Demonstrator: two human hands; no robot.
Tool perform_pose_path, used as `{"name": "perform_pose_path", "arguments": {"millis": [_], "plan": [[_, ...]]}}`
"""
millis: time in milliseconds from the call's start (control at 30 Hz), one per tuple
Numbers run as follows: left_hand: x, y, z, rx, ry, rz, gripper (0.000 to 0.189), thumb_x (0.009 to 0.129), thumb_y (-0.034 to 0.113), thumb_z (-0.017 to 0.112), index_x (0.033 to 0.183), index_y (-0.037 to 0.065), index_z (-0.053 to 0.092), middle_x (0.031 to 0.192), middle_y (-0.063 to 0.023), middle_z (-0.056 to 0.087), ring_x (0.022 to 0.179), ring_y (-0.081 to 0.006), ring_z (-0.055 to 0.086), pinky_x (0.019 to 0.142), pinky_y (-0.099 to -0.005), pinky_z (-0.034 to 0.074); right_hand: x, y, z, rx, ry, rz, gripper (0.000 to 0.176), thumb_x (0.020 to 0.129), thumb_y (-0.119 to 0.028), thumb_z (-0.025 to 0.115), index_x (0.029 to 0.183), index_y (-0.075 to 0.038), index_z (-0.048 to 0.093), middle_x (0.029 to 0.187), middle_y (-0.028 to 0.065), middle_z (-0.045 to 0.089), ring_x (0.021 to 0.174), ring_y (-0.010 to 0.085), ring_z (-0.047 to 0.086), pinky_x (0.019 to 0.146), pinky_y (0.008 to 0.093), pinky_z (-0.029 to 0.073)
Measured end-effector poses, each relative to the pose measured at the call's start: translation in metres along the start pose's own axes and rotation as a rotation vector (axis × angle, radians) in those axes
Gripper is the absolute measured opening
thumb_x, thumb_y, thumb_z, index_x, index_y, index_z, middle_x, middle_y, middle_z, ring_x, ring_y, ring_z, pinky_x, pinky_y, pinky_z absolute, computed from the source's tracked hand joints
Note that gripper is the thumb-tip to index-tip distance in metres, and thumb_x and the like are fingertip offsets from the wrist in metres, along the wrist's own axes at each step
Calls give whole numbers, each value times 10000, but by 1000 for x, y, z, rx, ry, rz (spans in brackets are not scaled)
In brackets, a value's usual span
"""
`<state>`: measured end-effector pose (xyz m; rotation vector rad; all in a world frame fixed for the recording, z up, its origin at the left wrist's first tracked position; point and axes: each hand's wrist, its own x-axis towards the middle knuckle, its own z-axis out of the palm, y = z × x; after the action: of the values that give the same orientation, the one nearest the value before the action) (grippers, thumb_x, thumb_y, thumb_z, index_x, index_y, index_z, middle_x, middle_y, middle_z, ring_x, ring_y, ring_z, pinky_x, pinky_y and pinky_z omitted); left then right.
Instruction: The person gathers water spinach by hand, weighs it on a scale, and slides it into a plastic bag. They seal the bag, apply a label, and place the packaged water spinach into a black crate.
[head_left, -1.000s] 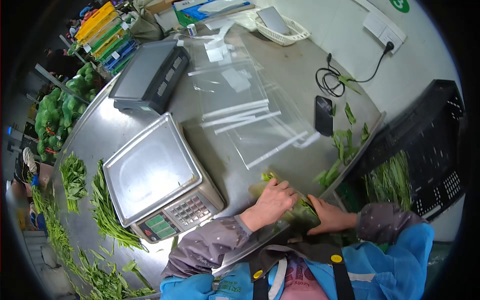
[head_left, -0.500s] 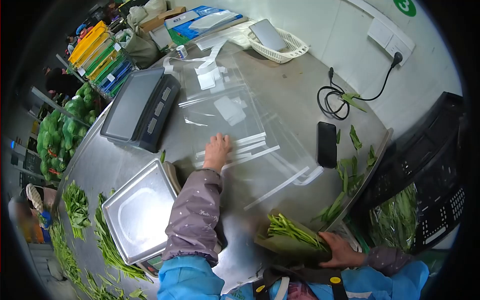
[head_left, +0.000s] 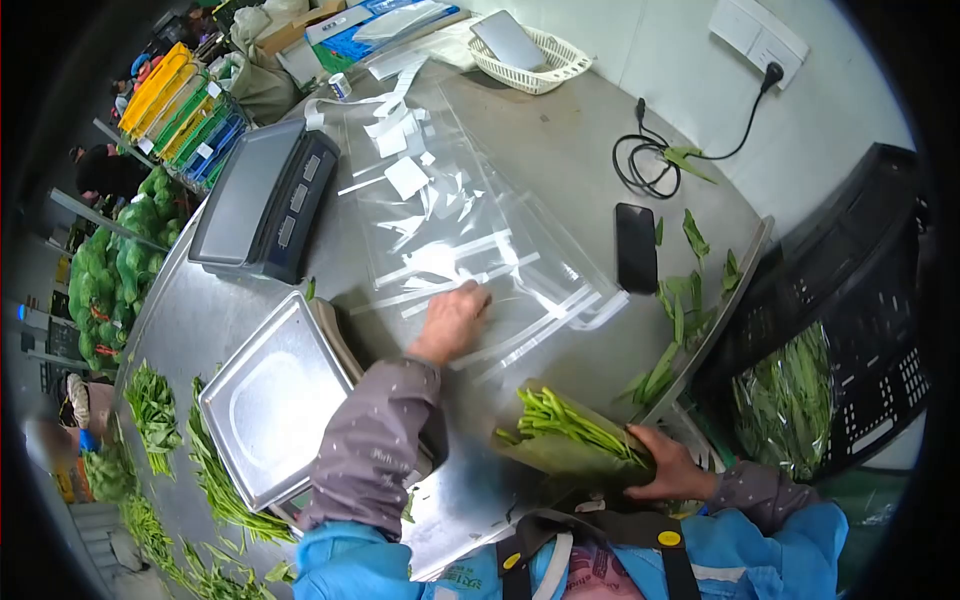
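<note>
My left hand reaches over the steel table with curled fingers, closed on the near edge of a clear plastic bag. Several such bags lie spread there, wrinkled and shiny, with white label pieces among them. Low in the view, my right hand is wrapped round the end of a bagged bunch of green stems, held close to my body. The cut stem ends point left and the leafy end is hidden. Beside my left forearm stands a scale with a steel pan.
A dark grey scale stands behind the steel one. Loose greens lie along the left. A phone, a black cable and stray leaves are at right, beyond them a black crate. A white basket sits at the back.
My left hand has moved right and slightly nearer, its fingers now curled, and the plastic bags have wrinkled and shifted. My right hand still holds the bagged stems. The whole view has shifted slightly.
</note>
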<state>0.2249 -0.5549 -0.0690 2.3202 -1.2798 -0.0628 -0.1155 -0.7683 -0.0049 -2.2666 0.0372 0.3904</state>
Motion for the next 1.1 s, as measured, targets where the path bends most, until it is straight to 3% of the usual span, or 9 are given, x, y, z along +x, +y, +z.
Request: {"name": "perform_pose_path", "arguments": {"millis": [100,300,500,700,767,833,900,1033,1100], "plan": [[-25,49,1,-31,-70,-71,115,773,140,551,859,79,596,849,-93,583,729,-316,592,610,-407,477,-1,-12,4,22,96,30,904,586,-290,776,1314,-19,314,1245,214,448,1141,357,458,947,390,385],[-36,101,-27,-283,244,-287,135,721,56,640,847,29,600,792,-94,599,614,-227,608,575,-310,482,15,-35,-4,61,169,220,903,610,-289,745,1349,-90,265,1238,213,458,1109,367,481,905,404,400],[-47,195,14,-185,361,271,138,649,9,582,781,39,553,719,-101,506,638,-270,526,541,-359,436,43,-32,-1,125,199,171,889,640,-276,729,1351,-55,243,1247,226,450,1141,356,470,924,379,388],[-96,128,30,20,559,-288,493,716,-17,576,1189,19,443,1130,-202,474,1009,-373,485,820,-399,429,60,-28,0,330,107,156,887,649,-223,733,1340,14,231,1271,199,436,1174,272,447,957,330,358],[-96,100,64,-908,689,-781,486,776,-23,531,1237,-12,377,1163,-191,498,884,-281,585,807,-364,469,78,-28,4,338,86,153,886,648,-218,734,1337,23,231,1273,198,432,1176,257,443,959,325,355],[-108,87,86,-1224,523,-900,417,799,-47,465,1212,-44,401,1105,-174,553,859,-213,590,754,-328,490,101,-36,4,427,28,153,876,674,-186,728,1344,46,214,1279,192,414,1192,233,405,990,310,321],[-118,103,92,-857,-165,-615,361,809,-54,448,1170,-48,459,998,-149,610,888,-186,587,756,-315,487,122,-52,-2,395,76,168,867,689,-205,717,1344,51,210,1281,205,410,1194,246,402,992,316,319],[-138,114,56,-1031,-205,-571,303,818,-31,497,1121,-49,509,983,-130,623,900,-152,581,773,-294,477,134,-72,3,261,91,213,851,730,-270,689,1338,73,203,1285,237,399,1199,282,395,996,328,314],[-164,86,66,-1039,40,-637,302,816,0,550,1113,-41,516,1008,-100,620,909,-143,573,789,-282,465,127,-41,20,270,31,-6,693,818,-241,611,1347,8,238,1265,220,418,1128,287,464,944,348,376]]}}
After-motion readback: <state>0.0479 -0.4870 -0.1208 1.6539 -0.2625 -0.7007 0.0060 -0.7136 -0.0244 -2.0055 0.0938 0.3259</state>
